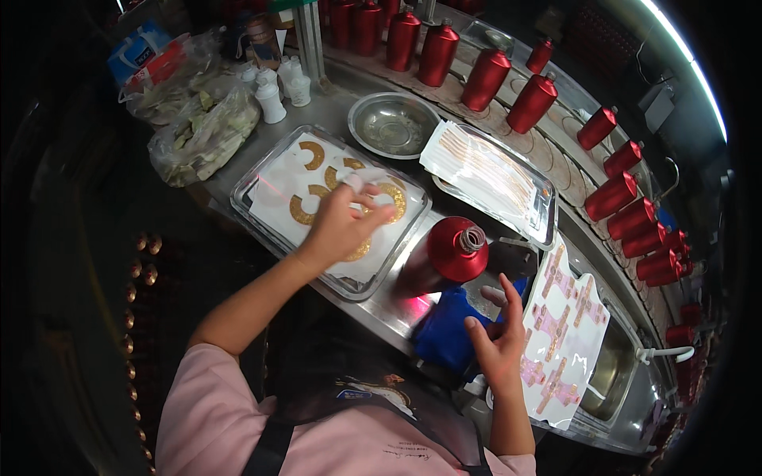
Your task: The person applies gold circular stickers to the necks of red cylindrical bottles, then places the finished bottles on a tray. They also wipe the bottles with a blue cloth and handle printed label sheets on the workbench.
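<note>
My left hand [346, 224] is over a metal tray [362, 289], its fingers apart and slightly bent, close to a shiny gold arc-shaped piece [395, 203]. More gold arcs, such as one gold arc [312, 155], lie on a white sheet [274, 184] in that tray. Whether the fingertips touch a piece, I cannot tell. My right hand [500, 341] is open, thumb and fingers spread, holding nothing. It is beside a blue cloth [444, 327] and below a glossy red bottle [451, 252]. The bottle stands tilted in the view, its threaded neck uncapped.
A round metal bowl [392, 119] is behind the tray. Right of it, another tray holds white strip sheets [479, 170]. A pink-and-gold patterned sheet [559, 349] lies beside a sink [613, 361]. Red bottles [486, 79] line the conveyor; plastic bags [208, 139] and white bottles [271, 101] stand at far left.
</note>
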Demonstrator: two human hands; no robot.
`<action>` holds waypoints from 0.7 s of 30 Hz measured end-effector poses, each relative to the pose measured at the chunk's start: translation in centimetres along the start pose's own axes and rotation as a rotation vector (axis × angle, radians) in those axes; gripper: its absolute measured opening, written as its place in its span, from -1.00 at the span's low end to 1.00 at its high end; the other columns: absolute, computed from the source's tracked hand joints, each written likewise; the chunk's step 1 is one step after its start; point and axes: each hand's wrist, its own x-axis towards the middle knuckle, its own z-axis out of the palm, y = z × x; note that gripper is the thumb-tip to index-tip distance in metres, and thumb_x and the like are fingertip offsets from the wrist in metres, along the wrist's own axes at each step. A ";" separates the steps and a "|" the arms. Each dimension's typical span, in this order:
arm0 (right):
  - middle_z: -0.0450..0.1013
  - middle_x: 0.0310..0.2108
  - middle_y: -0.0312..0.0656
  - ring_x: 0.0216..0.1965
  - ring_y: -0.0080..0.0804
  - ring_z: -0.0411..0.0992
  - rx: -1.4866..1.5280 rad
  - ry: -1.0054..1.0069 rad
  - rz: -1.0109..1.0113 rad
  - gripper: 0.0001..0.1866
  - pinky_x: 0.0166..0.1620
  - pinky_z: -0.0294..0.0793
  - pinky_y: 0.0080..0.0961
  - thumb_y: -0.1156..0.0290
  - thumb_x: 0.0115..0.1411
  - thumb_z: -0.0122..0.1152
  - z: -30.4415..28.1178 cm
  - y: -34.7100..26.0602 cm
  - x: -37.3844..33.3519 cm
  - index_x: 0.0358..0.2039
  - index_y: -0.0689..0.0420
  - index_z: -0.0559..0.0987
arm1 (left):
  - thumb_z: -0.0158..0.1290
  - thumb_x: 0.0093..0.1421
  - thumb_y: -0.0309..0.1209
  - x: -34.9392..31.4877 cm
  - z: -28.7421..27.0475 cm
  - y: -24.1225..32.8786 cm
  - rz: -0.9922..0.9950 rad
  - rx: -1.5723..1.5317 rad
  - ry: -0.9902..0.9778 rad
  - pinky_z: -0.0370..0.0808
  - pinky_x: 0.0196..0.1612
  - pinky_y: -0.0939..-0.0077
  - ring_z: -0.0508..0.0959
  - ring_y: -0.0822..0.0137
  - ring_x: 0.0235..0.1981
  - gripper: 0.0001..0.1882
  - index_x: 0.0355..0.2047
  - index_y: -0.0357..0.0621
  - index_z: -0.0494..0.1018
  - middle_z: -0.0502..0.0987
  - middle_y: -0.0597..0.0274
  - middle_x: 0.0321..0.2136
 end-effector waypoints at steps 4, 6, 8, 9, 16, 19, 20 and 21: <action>0.46 0.06 -0.09 -0.55 -0.76 0.21 0.099 0.067 0.005 -0.19 -0.46 0.22 -0.78 0.52 0.11 0.32 -0.6 0.9 -0.2 0.38 0.16 0.24 | 0.32 0.09 -0.35 1.9 -8.3 -5.2 -0.258 0.609 0.183 0.59 -0.24 0.39 0.65 0.23 -0.34 -0.59 -0.16 -0.39 0.47 0.63 -0.01 -0.31; 0.46 0.05 -0.08 -0.54 -0.76 0.23 0.138 0.081 0.016 -0.20 -0.46 0.22 -0.79 0.53 0.11 0.31 -0.5 1.1 0.0 0.38 0.16 0.24 | 0.38 -0.03 -0.25 1.9 -10.5 -7.1 -0.248 0.867 0.183 0.53 -0.02 0.24 0.60 0.00 -0.10 -0.39 -0.05 -0.37 0.46 0.58 -0.11 -0.12; 0.46 0.04 -0.06 -0.54 -0.76 0.25 0.134 0.102 0.069 -0.20 -0.46 0.24 -0.80 0.56 0.12 0.29 -0.2 1.2 0.3 0.38 0.16 0.23 | 0.42 -0.09 -0.18 1.6 -11.9 -8.4 -0.260 1.000 0.164 0.46 0.10 0.16 0.51 -0.10 0.04 -0.25 0.06 -0.34 0.43 0.53 -0.16 -0.02; 0.46 0.04 -0.06 -0.54 -0.76 0.26 0.137 0.089 0.069 -0.20 -0.46 0.25 -0.80 0.56 0.12 0.28 0.0 1.3 0.4 0.38 0.16 0.23 | 0.42 -0.11 -0.14 1.5 -12.5 -8.9 -0.224 1.024 0.162 0.42 0.14 0.14 0.47 -0.13 0.09 -0.19 0.10 -0.32 0.41 0.50 -0.19 0.02; 0.48 0.01 -0.06 -0.51 -0.71 0.35 0.102 0.081 0.136 -0.28 -0.40 0.35 -0.74 0.60 0.15 0.24 1.1 1.0 1.3 0.35 0.18 0.29 | 0.42 -0.07 -0.16 3.7 -16.9 -8.7 -0.216 1.089 0.208 0.41 0.15 0.14 0.45 -0.13 0.12 -0.20 0.13 -0.29 0.41 0.48 -0.15 0.07; 0.48 0.01 -0.07 -0.49 -0.70 0.37 0.098 0.060 0.107 -0.31 -0.37 0.39 -0.72 0.60 0.16 0.23 1.4 0.9 1.7 0.34 0.19 0.30 | 0.39 -0.02 -0.22 5.1 -17.5 -8.4 -0.292 1.053 0.117 0.44 0.11 0.14 0.49 -0.11 0.06 -0.37 0.00 -0.32 0.48 0.53 -0.14 -0.01; 0.48 0.00 -0.07 -0.49 -0.69 0.37 0.089 0.053 0.115 -0.31 -0.36 0.39 -0.72 0.60 0.17 0.23 1.4 0.7 1.6 0.33 0.19 0.31 | 0.39 -0.01 -0.22 5.4 -17.3 -8.4 -0.271 1.072 0.132 0.44 0.09 0.13 0.49 -0.11 0.05 -0.41 -0.04 -0.32 0.50 0.54 -0.13 -0.04; 0.49 0.00 -0.08 -0.48 -0.69 0.38 0.080 0.047 0.123 -0.32 -0.35 0.40 -0.72 0.60 0.17 0.23 1.5 0.7 1.8 0.33 0.19 0.32 | 0.38 0.00 -0.23 5.8 -17.2 -8.7 -0.226 1.091 0.162 0.45 0.08 0.13 0.50 -0.11 0.03 -0.45 -0.08 -0.33 0.51 0.55 -0.13 -0.06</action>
